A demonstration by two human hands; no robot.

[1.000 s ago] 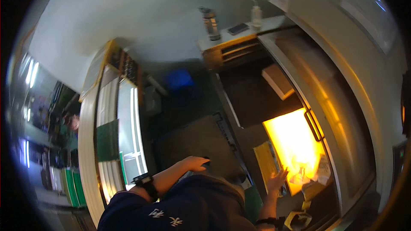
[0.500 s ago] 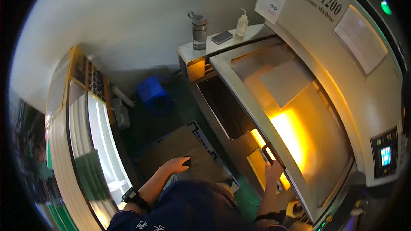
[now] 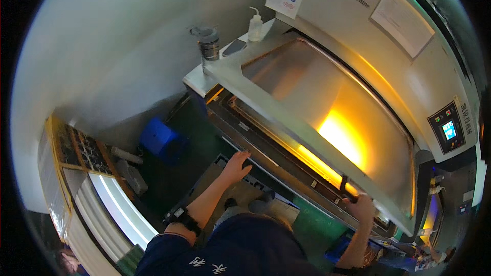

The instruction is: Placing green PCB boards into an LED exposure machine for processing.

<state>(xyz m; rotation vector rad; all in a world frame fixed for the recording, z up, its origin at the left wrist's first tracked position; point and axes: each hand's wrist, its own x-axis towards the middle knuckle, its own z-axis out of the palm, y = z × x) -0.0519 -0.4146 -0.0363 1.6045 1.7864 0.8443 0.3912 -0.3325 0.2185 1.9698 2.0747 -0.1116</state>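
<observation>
My right hand (image 3: 361,206) is wrapped round the black handle (image 3: 348,186) on the front edge of a large grey lid (image 3: 296,133). The lid stands raised, with a gap between it and the dark framed bed (image 3: 266,145) below, and bright yellow light shows along that gap. My left hand (image 3: 236,167) is at the bed's front edge, fingers curled. Something small and dark shows at its fingertips, but I cannot make out what it is. Whether this hand touches the edge cannot be told.
A dark-lidded bottle (image 3: 208,48), a phone (image 3: 234,47) and a white squeeze bottle (image 3: 255,26) stand on the machine's left ledge. A control panel (image 3: 447,127) is at the right. Behind my left arm is a lit rack (image 3: 120,209); a blue bin (image 3: 162,138) sits on the floor.
The view has turned and shifted. My left hand has moved from over the floor mat to the bed's front edge. My right hand keeps the handle, and the long bed now shows beneath the lid.
</observation>
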